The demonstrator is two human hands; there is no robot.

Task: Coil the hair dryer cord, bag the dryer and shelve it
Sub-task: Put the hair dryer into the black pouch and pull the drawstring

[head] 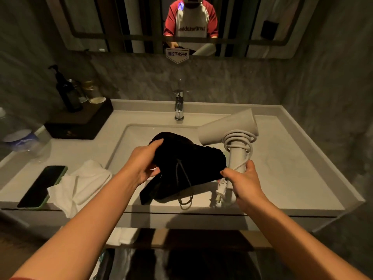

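Observation:
A white hair dryer (228, 128) is held upright over the sink, its grey cord (239, 138) coiled around the top of the handle and the plug (220, 191) hanging beside the handle's base. My right hand (243, 181) grips the lower handle and also pinches one edge of a black drawstring bag (187, 158). My left hand (144, 160) holds the bag's other side, left of the dryer. The bag's drawstring (184, 190) dangles below it in loops. Below the counter a shelf (201, 238) shows dimly.
A white basin (133, 142) with a chrome faucet (179, 106) lies under the bag. On the left counter are a phone (42, 186), a white cloth (82, 186), a dark tray (80, 122) with a pump bottle (67, 91), and plastic water bottles (22, 140). A mirror (141, 23) hangs above.

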